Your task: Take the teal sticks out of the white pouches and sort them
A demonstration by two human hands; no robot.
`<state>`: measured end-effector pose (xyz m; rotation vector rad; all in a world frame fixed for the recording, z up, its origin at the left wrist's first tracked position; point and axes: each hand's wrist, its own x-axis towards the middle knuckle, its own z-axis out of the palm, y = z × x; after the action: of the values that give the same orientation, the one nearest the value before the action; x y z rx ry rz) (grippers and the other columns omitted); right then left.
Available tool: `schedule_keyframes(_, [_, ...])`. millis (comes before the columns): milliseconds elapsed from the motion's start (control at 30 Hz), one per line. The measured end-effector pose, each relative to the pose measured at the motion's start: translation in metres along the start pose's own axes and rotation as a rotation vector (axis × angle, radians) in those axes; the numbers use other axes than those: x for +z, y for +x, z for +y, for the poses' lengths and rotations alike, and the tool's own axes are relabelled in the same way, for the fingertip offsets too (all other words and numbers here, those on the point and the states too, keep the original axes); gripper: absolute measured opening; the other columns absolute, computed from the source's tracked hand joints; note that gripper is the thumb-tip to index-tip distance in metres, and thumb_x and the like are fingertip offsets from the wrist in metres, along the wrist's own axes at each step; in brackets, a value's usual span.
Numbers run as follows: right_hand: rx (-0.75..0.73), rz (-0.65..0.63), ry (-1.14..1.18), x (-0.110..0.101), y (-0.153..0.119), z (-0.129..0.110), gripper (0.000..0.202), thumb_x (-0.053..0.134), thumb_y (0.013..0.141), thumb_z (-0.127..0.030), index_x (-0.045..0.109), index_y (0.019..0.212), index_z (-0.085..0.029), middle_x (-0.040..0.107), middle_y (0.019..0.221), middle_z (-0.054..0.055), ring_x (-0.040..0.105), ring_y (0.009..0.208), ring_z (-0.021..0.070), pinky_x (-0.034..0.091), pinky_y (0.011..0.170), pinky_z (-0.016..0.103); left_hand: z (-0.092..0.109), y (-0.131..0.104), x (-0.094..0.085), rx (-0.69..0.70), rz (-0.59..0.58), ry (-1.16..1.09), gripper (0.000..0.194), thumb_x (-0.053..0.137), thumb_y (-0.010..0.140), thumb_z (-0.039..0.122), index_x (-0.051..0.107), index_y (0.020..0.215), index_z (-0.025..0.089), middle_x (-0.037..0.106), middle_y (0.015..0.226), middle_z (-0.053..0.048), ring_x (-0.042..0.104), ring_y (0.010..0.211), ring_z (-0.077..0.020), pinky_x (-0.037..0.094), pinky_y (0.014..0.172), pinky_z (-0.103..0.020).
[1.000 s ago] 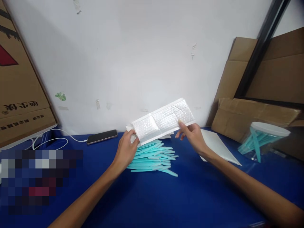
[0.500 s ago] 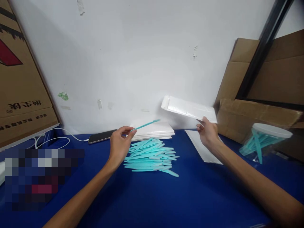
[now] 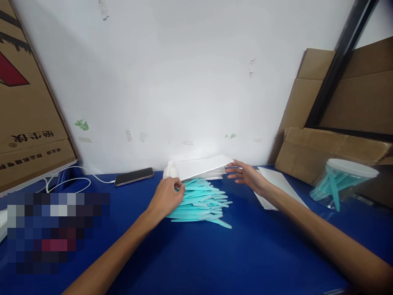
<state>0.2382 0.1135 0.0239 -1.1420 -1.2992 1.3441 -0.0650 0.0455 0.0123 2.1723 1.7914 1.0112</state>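
Note:
A pile of turquoise plastic sticks [image 3: 202, 203] lies on the blue table [image 3: 196, 258]. My left hand [image 3: 168, 194] is over the pile's left end, thumb and fingertips pinched together; what they hold, if anything, is hidden. Behind the pile, a white envelope [image 3: 201, 166] rests tilted on a stack of white envelopes [image 3: 216, 175]. My right hand [image 3: 247, 176] is at the envelope's right end, fingers spread, its upper fingertips close to the corner. Under my right forearm lies another white envelope [image 3: 281, 184].
To the left are a phone [image 3: 134, 176] with a white cable [image 3: 82, 168] and a large printed carton [image 3: 33, 102]. At the right, a clear jar [image 3: 340, 184] of turquoise sticks stands before cardboard boxes [image 3: 334, 149]. A white wall [image 3: 184, 82] rises behind the table.
The white envelope has moved left and down from the air onto the stack, and my right hand has opened. My left hand has come down to the pile; its turquoise stick no longer shows.

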Motion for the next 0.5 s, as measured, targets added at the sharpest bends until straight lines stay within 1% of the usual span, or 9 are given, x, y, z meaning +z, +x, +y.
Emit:
schedule_keyframes(67, [0.024, -0.004, -0.032, -0.0021, 0.0005, 0.0009, 0.036, 0.053, 0.095, -0.050, 0.067, 0.106, -0.019, 0.074, 0.106, 0.008, 0.069, 0.078, 0.0150, 0.053, 0.057, 0.019, -0.0020, -0.0003, 0.0003, 0.018, 0.009, 0.027, 0.025, 0.049, 0.086, 0.031, 0.070, 0.082, 0.020, 0.071, 0.089, -0.009, 0.061, 0.091, -0.0289, 0.045, 0.079, -0.039])
schedule_keyframes(133, [0.027, -0.003, -0.059, -0.0027, 0.0008, 0.0019, 0.035, 0.055, 0.094, -0.048, 0.068, 0.105, -0.018, 0.074, 0.100, 0.008, 0.067, 0.072, 0.0134, 0.051, 0.055, 0.018, -0.0032, -0.0009, 0.0004, 0.032, 0.010, 0.038, 0.030, 0.045, 0.089, 0.033, 0.072, 0.092, 0.019, 0.071, 0.096, -0.010, 0.060, 0.098, -0.0299, 0.045, 0.086, -0.041])
schedule_keyframes(200, [0.020, -0.020, -0.064, -0.0021, 0.0013, 0.0040, 0.031, 0.057, 0.094, -0.043, 0.068, 0.111, -0.020, 0.074, 0.105, 0.008, 0.067, 0.072, 0.0129, 0.050, 0.055, 0.018, -0.0039, -0.0014, 0.0004, 0.053, 0.000, 0.040, 0.035, 0.042, 0.092, 0.036, 0.071, 0.103, 0.019, 0.070, 0.107, -0.010, 0.059, 0.107, -0.0300, 0.044, 0.094, -0.043])
schedule_keyframes(233, [0.015, -0.049, -0.047, -0.0016, 0.0017, 0.0054, 0.031, 0.057, 0.094, -0.041, 0.067, 0.116, -0.022, 0.073, 0.113, 0.007, 0.069, 0.079, 0.0138, 0.050, 0.057, 0.018, -0.0042, -0.0015, 0.0004, 0.067, -0.009, 0.039, 0.038, 0.040, 0.093, 0.036, 0.070, 0.109, 0.018, 0.069, 0.114, -0.010, 0.057, 0.112, -0.0299, 0.043, 0.099, -0.043])
schedule_keyframes(300, [-0.020, -0.119, 0.013, -0.0008, 0.0031, 0.0082, 0.034, 0.055, 0.095, -0.039, 0.062, 0.126, -0.028, 0.064, 0.133, 0.005, 0.069, 0.101, 0.0172, 0.053, 0.064, 0.020, -0.0049, -0.0017, 0.0008, 0.089, -0.027, 0.037, 0.043, 0.038, 0.095, 0.038, 0.066, 0.119, 0.017, 0.064, 0.127, -0.011, 0.052, 0.123, -0.0296, 0.038, 0.107, -0.044])
schedule_keyframes(367, [-0.102, -0.169, 0.072, -0.0010, 0.0048, 0.0093, 0.034, 0.055, 0.095, -0.037, 0.061, 0.127, -0.031, 0.054, 0.146, 0.002, 0.060, 0.121, 0.0198, 0.055, 0.079, 0.025, -0.0054, -0.0018, 0.0011, 0.083, -0.036, 0.035, 0.048, 0.036, 0.096, 0.041, 0.063, 0.127, 0.015, 0.059, 0.135, -0.012, 0.048, 0.130, -0.0293, 0.034, 0.112, -0.045])
schedule_keyframes(400, [-0.152, -0.179, 0.083, -0.0016, 0.0056, 0.0086, 0.032, 0.055, 0.094, -0.037, 0.062, 0.125, -0.030, 0.053, 0.147, 0.002, 0.056, 0.127, 0.0205, 0.054, 0.087, 0.028, -0.0055, -0.0018, 0.0011, 0.070, -0.039, 0.033, 0.051, 0.035, 0.097, 0.042, 0.061, 0.131, 0.015, 0.057, 0.139, -0.012, 0.045, 0.133, -0.0292, 0.033, 0.114, -0.046])
schedule_keyframes(433, [-0.199, -0.177, 0.070, -0.0026, 0.0062, 0.0068, 0.030, 0.054, 0.094, -0.038, 0.064, 0.122, -0.029, 0.055, 0.145, 0.003, 0.055, 0.128, 0.0212, 0.052, 0.094, 0.031, -0.0055, -0.0019, 0.0011, 0.053, -0.041, 0.029, 0.053, 0.033, 0.097, 0.044, 0.058, 0.134, 0.015, 0.054, 0.142, -0.012, 0.042, 0.136, -0.0289, 0.030, 0.116, -0.046])
schedule_keyframes(500, [-0.292, -0.146, -0.054, -0.0058, 0.0062, 0.0002, 0.030, 0.050, 0.095, -0.044, 0.067, 0.112, -0.024, 0.064, 0.133, 0.007, 0.058, 0.124, 0.0234, 0.049, 0.099, 0.036, -0.0054, -0.0020, 0.0009, 0.027, -0.046, 0.013, 0.056, 0.032, 0.098, 0.047, 0.053, 0.140, 0.016, 0.048, 0.149, -0.012, 0.036, 0.142, -0.0282, 0.026, 0.118, -0.047])
